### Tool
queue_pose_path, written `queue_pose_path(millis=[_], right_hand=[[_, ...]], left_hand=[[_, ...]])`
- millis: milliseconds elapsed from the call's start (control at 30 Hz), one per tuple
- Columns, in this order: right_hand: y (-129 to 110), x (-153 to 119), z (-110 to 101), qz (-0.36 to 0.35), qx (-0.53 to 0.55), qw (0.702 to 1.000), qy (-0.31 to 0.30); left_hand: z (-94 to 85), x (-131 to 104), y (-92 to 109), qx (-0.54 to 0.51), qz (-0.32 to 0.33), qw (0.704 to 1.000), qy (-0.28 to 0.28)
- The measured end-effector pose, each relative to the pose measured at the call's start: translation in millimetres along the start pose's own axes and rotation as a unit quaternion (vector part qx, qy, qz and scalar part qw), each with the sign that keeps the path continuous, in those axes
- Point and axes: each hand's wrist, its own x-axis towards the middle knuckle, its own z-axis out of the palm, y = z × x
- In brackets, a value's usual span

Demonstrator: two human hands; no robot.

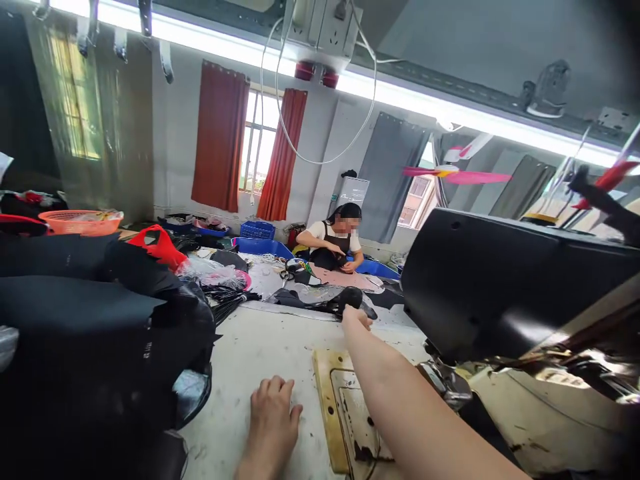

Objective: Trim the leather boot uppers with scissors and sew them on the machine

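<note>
My left hand (pixel 273 417) rests on the white tabletop (pixel 225 393), its fingers lightly bent and the thumb apart, holding nothing. Across the table my right arm is stretched out, and my right hand (pixel 357 316) is closed at the far edge on a black piece (pixel 350 298) that looks like leather or a shoe part. My fingers partly hide where they meet it. Below that forearm lies the yellowed bed plate (pixel 327 400) of a sewing machine (pixel 500 287), whose black head stands on the right.
Large stacked black sheets (pixel 75 347) fill the left side. Bundled black strips (pixel 230 301) and a red bag (pixel 159 247) lie beyond them. Opposite sits a co-worker (pixel 337 240) bent over a table with scissors (pixel 286 274). Cables (pixel 325 162) hang overhead.
</note>
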Motion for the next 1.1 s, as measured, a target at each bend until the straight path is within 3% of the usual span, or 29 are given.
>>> queue_pose_path(millis=[200,300,367,433,467,533,600,667,700,733,800,833,967,1100], right_hand=[[-92,-14,-1,-0.172,0.059,0.983,-0.004],[-123,-57,-35,-0.272,0.103,0.957,0.001],[-116,-98,-77,-0.35,0.135,0.927,-0.012],[-83,-138,-127,-0.423,0.164,0.89,-0.039],[-59,-155,-151,-0.469,0.184,0.862,-0.058],[-3,-180,-192,-0.581,0.235,0.771,-0.116],[54,-193,-223,-0.63,0.238,0.723,-0.154],[102,-199,-246,-0.623,0.197,0.726,-0.215],[120,-202,-256,-0.607,0.176,0.738,-0.236],[135,-205,-264,-0.587,0.159,0.752,-0.254],[155,-210,-277,-0.556,0.139,0.766,-0.29],[161,-213,-281,-0.547,0.134,0.764,-0.313],[181,-220,-288,-0.509,0.123,0.742,-0.419],[199,-218,-298,-0.321,0.094,0.787,-0.519]], left_hand=[[-2.6,7,-6,-0.051,0.007,0.995,0.087],[-18.7,9,-4,-0.089,0.017,0.974,0.209],[-37.3,5,0,-0.107,0.017,0.946,0.306],[-59.3,-4,5,-0.122,0.013,0.916,0.382],[-70.4,-10,7,-0.128,0.009,0.905,0.406],[-91.3,-25,13,-0.139,-0.002,0.899,0.416],[-108.7,-41,21,-0.137,-0.004,0.936,0.324],[-121.8,-54,35,-0.082,0.012,0.991,0.109],[-126.1,-57,44,-0.038,0.024,0.999,-0.009],[-128.5,-57,54,0.001,0.032,0.993,-0.117],[-125.8,-51,74,0.024,0.038,0.961,-0.272],[-120.0,-44,84,0.012,0.041,0.947,-0.319],[-73.4,-13,106,-0.01,0.052,0.923,-0.38],[-21.0,2,111,-0.022,0.048,0.914,-0.403]])
